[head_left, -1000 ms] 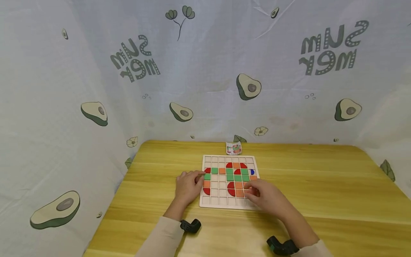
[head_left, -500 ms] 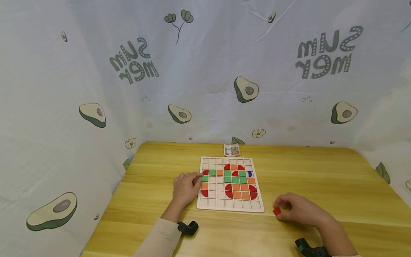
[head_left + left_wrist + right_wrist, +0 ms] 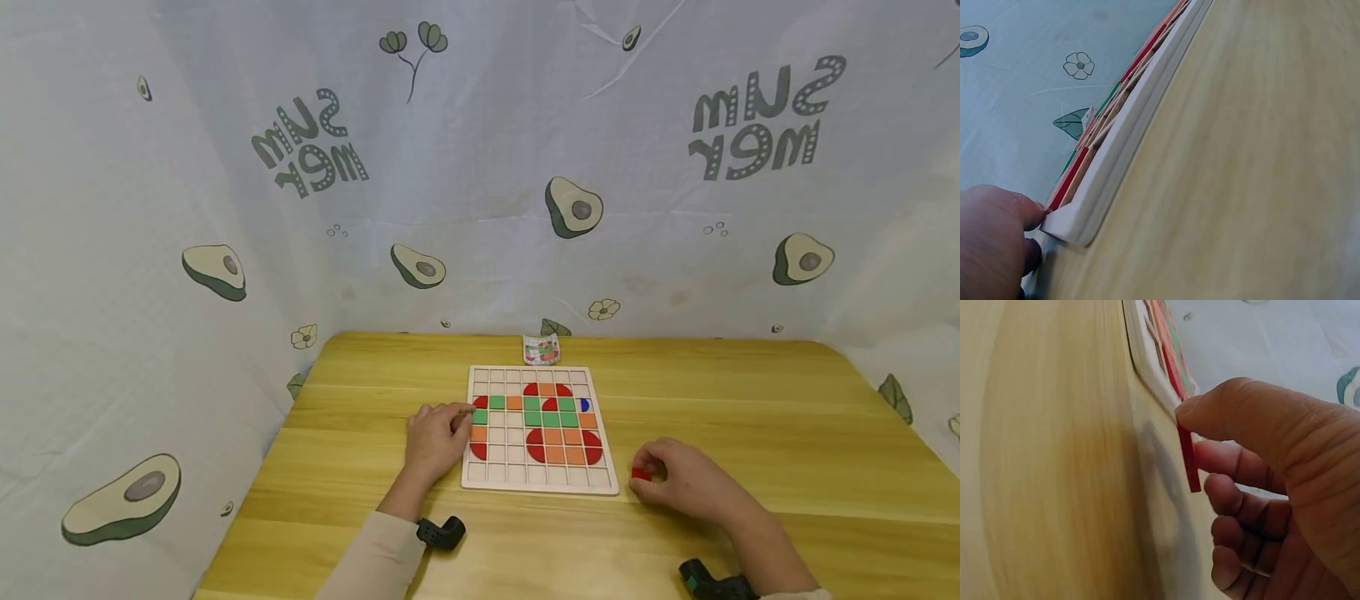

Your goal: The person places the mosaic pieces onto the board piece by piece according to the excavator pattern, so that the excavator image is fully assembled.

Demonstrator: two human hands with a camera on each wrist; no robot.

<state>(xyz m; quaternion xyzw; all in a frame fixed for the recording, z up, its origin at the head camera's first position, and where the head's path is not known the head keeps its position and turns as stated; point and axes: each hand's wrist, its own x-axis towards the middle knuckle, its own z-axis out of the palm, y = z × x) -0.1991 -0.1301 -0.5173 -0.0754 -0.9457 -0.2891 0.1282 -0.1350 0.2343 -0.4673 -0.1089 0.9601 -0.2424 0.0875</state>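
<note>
My right hand (image 3: 686,477) pinches a small red tile (image 3: 1189,457) between thumb and fingers, just right of the board. In the right wrist view the tile is seen edge-on, its far end overlapping the board's corner. A pale wooden grid board (image 3: 536,490) lies flat on the table, with green and orange squares, red rounded tiles and a blue half-round tile (image 3: 584,406) in its cells. My left hand (image 3: 435,437) rests at the board's left edge, fingertips touching the rim. The left wrist view shows the thumb (image 3: 1019,209) at the board's corner.
A small curled card (image 3: 541,350) printed with a coloured grid pattern lies behind the board. The wooden table (image 3: 360,500) ends at a white cloth (image 3: 480,167) printed with avocados. Black wrist cameras sit on both arms, the left one (image 3: 441,533) near the table's front.
My right hand has left the board's lower right cells and moved right, a red tile now in its fingers. Over the last half second it shifted slightly back left. The left hand stayed put.
</note>
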